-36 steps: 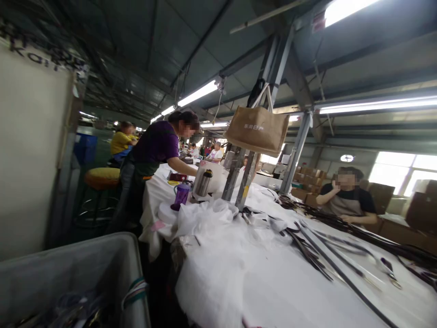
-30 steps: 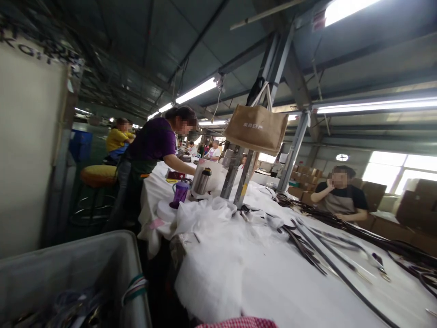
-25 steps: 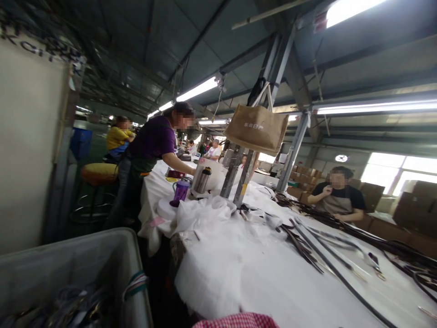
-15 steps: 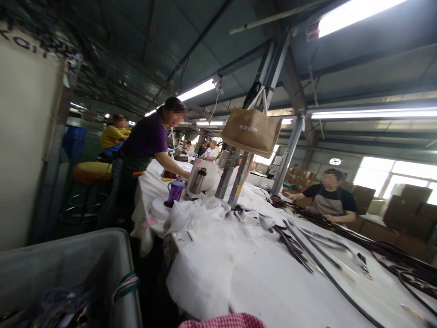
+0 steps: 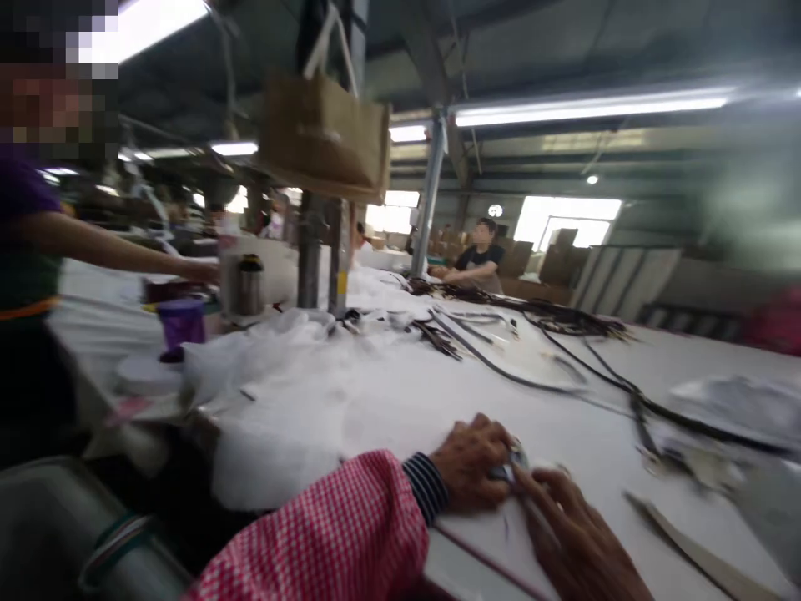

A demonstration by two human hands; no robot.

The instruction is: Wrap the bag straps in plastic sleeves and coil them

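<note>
My left hand (image 5: 474, 467), in a red-and-white checked sleeve with a striped cuff, rests low over the white table (image 5: 394, 409). Its fingers are curled in around a small shiny piece (image 5: 516, 455), too blurred to name. Close against it on the right, my right hand (image 5: 579, 534) is bent with its fingertips at the same piece; motion smears it. A thin dark strap (image 5: 479, 561) runs along the table below the hands. To the right lies a flat greyish strap (image 5: 685, 542).
Long dark straps (image 5: 632, 392) trail across the table. White wrapping sheet (image 5: 275, 401) drapes over its left edge near a purple cup (image 5: 181, 324). A brown bag (image 5: 325, 138) hangs on a post. A co-worker's arm (image 5: 113, 248) reaches in from the left; another person sits beyond.
The view has swung right and down. Both my hands now show, together at the small piece; before, only a bit of checked sleeve was visible. The bag and posts shifted left.
</note>
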